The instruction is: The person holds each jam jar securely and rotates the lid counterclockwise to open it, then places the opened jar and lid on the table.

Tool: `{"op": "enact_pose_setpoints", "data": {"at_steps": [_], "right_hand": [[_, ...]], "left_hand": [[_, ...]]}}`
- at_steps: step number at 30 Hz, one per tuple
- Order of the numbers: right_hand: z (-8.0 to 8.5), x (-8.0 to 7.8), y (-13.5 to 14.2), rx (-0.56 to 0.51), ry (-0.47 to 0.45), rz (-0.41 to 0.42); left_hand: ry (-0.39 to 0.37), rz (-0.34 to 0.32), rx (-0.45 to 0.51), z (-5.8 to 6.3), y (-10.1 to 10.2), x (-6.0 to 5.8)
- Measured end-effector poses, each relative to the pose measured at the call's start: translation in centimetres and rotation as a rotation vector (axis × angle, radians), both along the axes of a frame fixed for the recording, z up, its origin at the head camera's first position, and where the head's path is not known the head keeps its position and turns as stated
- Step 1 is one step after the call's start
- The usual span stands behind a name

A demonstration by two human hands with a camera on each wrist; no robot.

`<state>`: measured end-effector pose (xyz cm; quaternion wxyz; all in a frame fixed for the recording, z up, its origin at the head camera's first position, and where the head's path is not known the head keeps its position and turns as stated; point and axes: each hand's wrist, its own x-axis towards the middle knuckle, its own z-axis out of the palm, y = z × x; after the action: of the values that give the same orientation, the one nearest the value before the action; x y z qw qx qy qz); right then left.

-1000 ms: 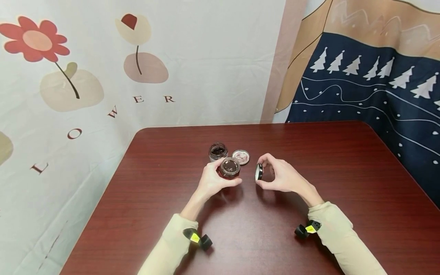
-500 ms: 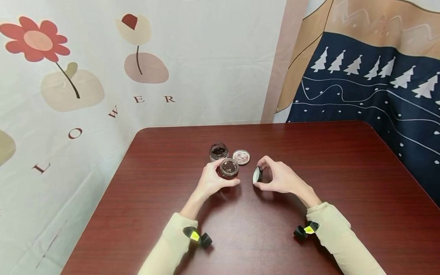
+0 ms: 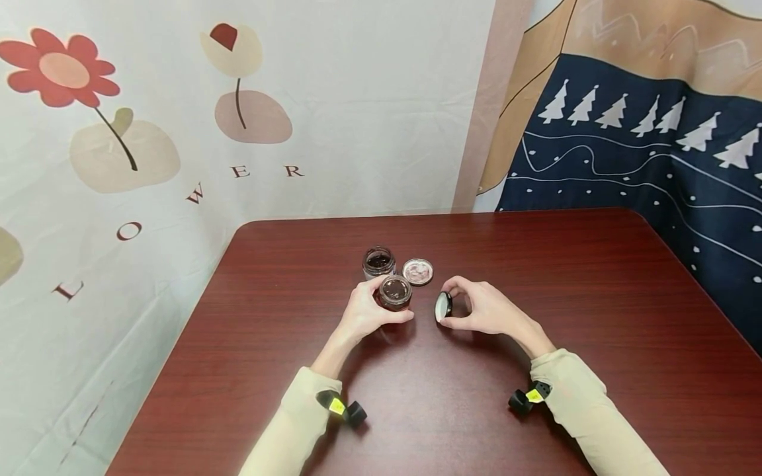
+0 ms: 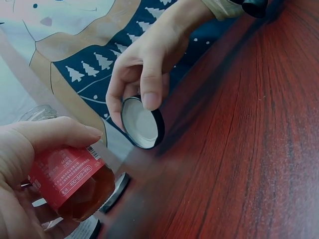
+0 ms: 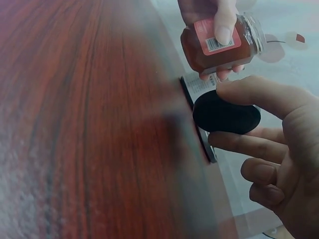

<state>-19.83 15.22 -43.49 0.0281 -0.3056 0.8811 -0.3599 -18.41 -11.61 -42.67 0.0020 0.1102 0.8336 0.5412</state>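
Note:
My left hand (image 3: pixel 367 311) grips a small glass jar (image 3: pixel 395 293) with a red label (image 4: pixel 67 172) and brown contents, its lidless mouth facing up. To its right, my right hand (image 3: pixel 485 307) pinches a black lid (image 5: pixel 227 113) by the edge between thumb and fingers. The lid is tilted on its side, with its white inner face (image 4: pixel 139 122) turned toward the jar. A short gap separates lid and jar. Just behind the held jar stands a second open jar (image 3: pixel 378 262) with dark contents, its lower part partly hidden by the left hand.
Another lid (image 3: pixel 418 272) lies inner side up on the table, right of the second jar. The dark red wooden table (image 3: pixel 286 277) reaches back to a hanging cloth (image 3: pixel 369 132) with printed flowers. A dark blue cloth (image 3: pixel 625 145) with trees hangs at the right.
My right hand has moved slightly left with the lid and turned it so more of its white inside shows. The left hand has shifted very slightly left with the jar.

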Motion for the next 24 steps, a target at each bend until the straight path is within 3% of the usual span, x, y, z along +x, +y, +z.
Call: {"op": "enact_pose_setpoints", "data": {"at_steps": [12, 24], "right_hand": [[-0.65, -0.41, 0.24, -0.03, -0.05, 0.046], [-0.83, -0.78, 0.62, -0.005, -0.049, 0.036]], "left_hand": [[-0.021, 0.0, 0.019, -0.44, -0.21, -0.26], [-0.037, 0.004, 0.027, -0.95, -0.37, -0.45]]}}
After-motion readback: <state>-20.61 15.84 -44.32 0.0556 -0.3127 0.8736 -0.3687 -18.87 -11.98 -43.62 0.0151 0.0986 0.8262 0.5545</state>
